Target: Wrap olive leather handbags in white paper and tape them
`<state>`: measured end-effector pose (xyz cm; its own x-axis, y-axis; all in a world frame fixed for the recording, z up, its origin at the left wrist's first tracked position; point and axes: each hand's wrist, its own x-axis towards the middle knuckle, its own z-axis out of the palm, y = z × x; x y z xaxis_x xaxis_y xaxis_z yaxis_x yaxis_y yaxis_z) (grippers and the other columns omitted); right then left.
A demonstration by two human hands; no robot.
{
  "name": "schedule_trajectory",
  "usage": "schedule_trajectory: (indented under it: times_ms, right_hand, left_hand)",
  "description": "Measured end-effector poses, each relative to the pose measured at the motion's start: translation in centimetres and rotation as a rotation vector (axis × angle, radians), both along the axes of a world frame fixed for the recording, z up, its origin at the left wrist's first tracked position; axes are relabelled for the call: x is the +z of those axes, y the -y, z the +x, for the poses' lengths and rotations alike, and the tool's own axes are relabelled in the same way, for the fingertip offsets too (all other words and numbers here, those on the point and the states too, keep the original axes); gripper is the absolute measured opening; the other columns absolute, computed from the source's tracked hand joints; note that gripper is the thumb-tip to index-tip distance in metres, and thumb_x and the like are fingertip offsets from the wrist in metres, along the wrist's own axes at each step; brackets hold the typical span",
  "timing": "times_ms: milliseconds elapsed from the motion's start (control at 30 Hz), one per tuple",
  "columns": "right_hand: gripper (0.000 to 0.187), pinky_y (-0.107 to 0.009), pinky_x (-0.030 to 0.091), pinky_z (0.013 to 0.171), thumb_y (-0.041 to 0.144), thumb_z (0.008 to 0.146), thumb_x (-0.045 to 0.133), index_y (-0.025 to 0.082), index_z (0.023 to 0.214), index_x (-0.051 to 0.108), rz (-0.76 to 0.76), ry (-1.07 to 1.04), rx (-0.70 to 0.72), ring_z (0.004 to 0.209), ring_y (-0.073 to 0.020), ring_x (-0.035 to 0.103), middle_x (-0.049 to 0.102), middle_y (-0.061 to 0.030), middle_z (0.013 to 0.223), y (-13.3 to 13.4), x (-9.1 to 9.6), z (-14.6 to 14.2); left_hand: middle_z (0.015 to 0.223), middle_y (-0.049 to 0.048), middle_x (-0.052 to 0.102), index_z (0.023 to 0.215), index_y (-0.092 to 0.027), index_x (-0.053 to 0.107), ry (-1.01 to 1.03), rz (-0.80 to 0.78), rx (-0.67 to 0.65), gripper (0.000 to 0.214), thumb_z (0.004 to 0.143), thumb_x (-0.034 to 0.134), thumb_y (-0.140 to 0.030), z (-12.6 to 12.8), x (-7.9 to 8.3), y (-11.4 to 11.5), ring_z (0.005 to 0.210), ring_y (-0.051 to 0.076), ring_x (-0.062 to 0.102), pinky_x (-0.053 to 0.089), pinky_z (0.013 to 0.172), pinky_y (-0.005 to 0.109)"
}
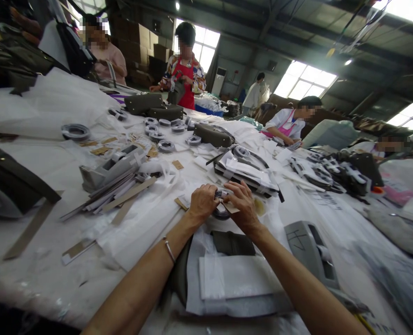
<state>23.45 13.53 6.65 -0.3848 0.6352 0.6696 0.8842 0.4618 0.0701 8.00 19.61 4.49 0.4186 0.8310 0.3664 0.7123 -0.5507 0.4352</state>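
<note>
My left hand [203, 203] is closed, its fingers bent over the near-left side of a coiled strap [221, 214] wrapped in pale material. My right hand [243, 206] pinches a small tan card [230, 206] against the coil's right side. The fingers partly hide the coil. Just below my hands, between my forearms, lies a dark olive bag [180, 272] covered with white wrapping sheets [241, 277]. A grey tape dispenser [309, 251] stands to the right of my right forearm. Beyond my hands rests another dark bag [244, 173] with white wrapping taped on it.
Several coiled straps [166, 146] and olive bags [213, 135] lie farther back. At left are a second tape dispenser [112, 167], cardboard strips [129, 194] and a dark bag [14, 181]. Wrapped straps pile up at right [314, 172]. Several people work around the table, one in a red apron [186, 83].
</note>
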Motion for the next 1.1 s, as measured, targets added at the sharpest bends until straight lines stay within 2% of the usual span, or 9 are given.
schedule_trajectory:
  times_ms: [167,233,367,500,600,667,833,967,1100]
  right_hand:
    - [0.017,-0.057,0.028,0.116,0.009,0.085,0.056,0.019,0.095,0.064,-0.04,0.061,0.014,0.128,-0.0297,0.052,0.064,-0.0127,0.128,-1.3,-1.6,0.2]
    - [0.023,-0.058,0.029,0.116,0.006,0.084,0.052,0.02,0.1,0.063,-0.058,0.025,0.023,0.12,-0.028,0.058,0.068,-0.0112,0.119,-1.8,-2.1,0.3]
    - [0.03,-0.05,0.046,0.102,0.008,0.087,0.05,0.02,0.114,0.057,-0.085,-0.083,0.051,0.096,-0.0255,0.064,0.067,-0.009,0.099,-1.8,-2.5,0.6]
    - [0.036,-0.046,0.05,0.095,0.014,0.092,0.05,0.02,0.127,0.053,-0.067,-0.06,0.105,0.106,-0.0284,0.06,0.065,-0.0121,0.109,-1.1,-2.2,0.7]
    - [0.032,-0.046,0.047,0.101,0.014,0.094,0.048,0.021,0.124,0.057,-0.054,-0.058,0.149,0.105,-0.0265,0.06,0.066,-0.0109,0.108,-0.8,-1.6,0.3]
    - [0.03,-0.045,0.045,0.104,0.014,0.095,0.048,0.021,0.122,0.059,-0.062,-0.066,0.169,0.105,-0.0252,0.061,0.067,-0.0106,0.108,-0.8,-1.2,0.0]
    - [0.03,-0.044,0.041,0.105,0.017,0.096,0.047,0.022,0.121,0.062,-0.047,-0.063,0.168,0.104,-0.0239,0.061,0.069,-0.009,0.106,-0.7,-0.8,-0.2]
    - [0.029,-0.043,0.04,0.099,0.019,0.094,0.05,0.023,0.119,0.064,-0.062,-0.038,0.107,0.103,-0.0252,0.059,0.07,-0.0079,0.104,-0.2,-1.0,0.0]
    - [0.026,-0.041,0.045,0.09,0.02,0.094,0.052,0.021,0.116,0.065,-0.088,-0.075,0.12,0.097,-0.0258,0.057,0.07,-0.009,0.104,-0.2,-1.4,0.2]
  left_hand:
    - [0.106,0.0096,0.067,0.104,-0.018,0.062,0.04,-0.012,-0.033,0.016,0.09,0.054,-0.023,0.2,0.1,0.5,0.105,0.025,0.06,0.046,0.094,0.036]
    - [0.107,0.0111,0.066,0.105,-0.017,0.062,0.059,-0.036,-0.035,0.018,0.09,0.052,-0.021,0.2,0.4,0.7,0.107,0.026,0.059,0.044,0.096,0.038]
    - [0.11,0.0102,0.067,0.105,-0.018,0.064,0.093,-0.131,-0.103,0.021,0.085,0.058,-0.022,-0.8,1.3,0.2,0.108,0.025,0.059,0.045,0.095,0.036]
    - [0.096,0.0026,0.071,0.095,-0.022,0.068,0.16,-0.341,-0.208,0.023,0.089,0.055,-0.039,-2.8,2.0,-1.9,0.092,0.018,0.064,0.048,0.081,0.026]
    - [0.076,0.0051,0.068,0.078,-0.016,0.067,0.195,-0.533,-0.186,0.044,0.096,0.039,-0.045,-3.6,1.7,-3.7,0.078,0.018,0.064,0.049,0.075,0.027]
    - [0.063,0.0053,0.064,0.066,-0.015,0.064,0.189,-0.678,-0.201,0.053,0.096,0.036,-0.049,-3.4,1.2,-4.5,0.067,0.018,0.062,0.049,0.067,0.028]
    - [0.058,0.0025,0.063,0.063,-0.016,0.06,0.237,-0.953,-0.276,0.047,0.087,0.05,-0.056,-1.4,0.9,-5.3,0.056,0.016,0.059,0.05,0.056,0.026]
    - [0.058,-0.0013,0.059,0.061,-0.017,0.057,0.279,-0.941,-0.283,0.033,0.075,0.065,-0.046,-0.2,1.2,-5.2,0.054,0.013,0.054,0.047,0.054,0.024]
    - [0.051,-0.0054,0.047,0.057,-0.017,0.053,0.264,-0.798,-0.206,0.023,0.071,0.062,-0.033,-0.2,1.0,-4.9,0.049,0.01,0.044,0.035,0.048,0.021]
